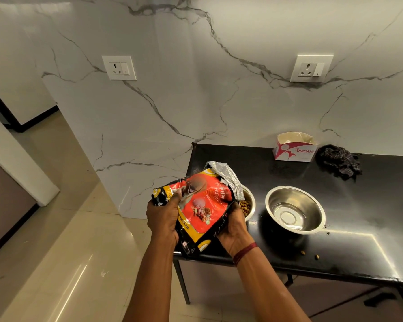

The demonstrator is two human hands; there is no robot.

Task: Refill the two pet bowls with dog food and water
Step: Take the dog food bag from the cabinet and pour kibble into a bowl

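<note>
A red, black and yellow dog food bag (200, 205) is tilted over the left steel bowl (249, 205), its torn silver mouth pointing down to the right. Brown kibble shows inside that bowl, most of which the bag hides. My left hand (164, 217) grips the bag's bottom end at the left. My right hand (233, 224) holds the bag's lower right side, next to the bowl. A second steel bowl (296, 209) stands to the right on the black counter (358, 240); nothing shows inside it but reflections.
A white and red tissue box (294, 147) and a dark checked cloth (339, 162) lie at the counter's back by the marble wall. A few kibble pieces (310, 254) lie near the counter's front edge. Tiled floor lies to the left.
</note>
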